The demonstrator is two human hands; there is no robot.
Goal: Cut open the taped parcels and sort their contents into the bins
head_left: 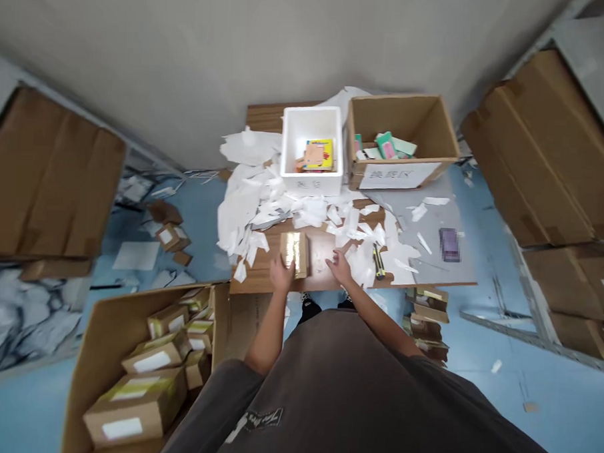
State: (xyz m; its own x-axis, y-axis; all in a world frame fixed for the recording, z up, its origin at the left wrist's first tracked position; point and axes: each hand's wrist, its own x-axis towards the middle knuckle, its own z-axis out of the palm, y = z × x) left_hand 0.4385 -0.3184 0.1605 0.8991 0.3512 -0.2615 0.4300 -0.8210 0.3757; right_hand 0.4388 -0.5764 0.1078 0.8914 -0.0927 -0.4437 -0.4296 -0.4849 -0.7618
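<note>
A small cardboard box [295, 247] with shiny tape over its top lies on the wooden table in front of me. My left hand [282, 274] grips its near left corner, the thumb on the taped top and the other fingers mostly hidden. To the right of the box, apart from it, my right hand [339, 266] hovers low over the table with loosely bent, parted fingers and nothing visible in them. Just right of that hand, a black and yellow utility knife [379, 262] rests among torn white paper scraps [360, 259].
At the table's back stand a white foam box [311, 184] holding small packs and a cardboard carton [399, 174] with green and pink packs. Paper scraps cover much of the wooden table [271, 244]. A large carton [97, 338] of parcels stands lower left. A purple blurred item [450, 245] lies right.
</note>
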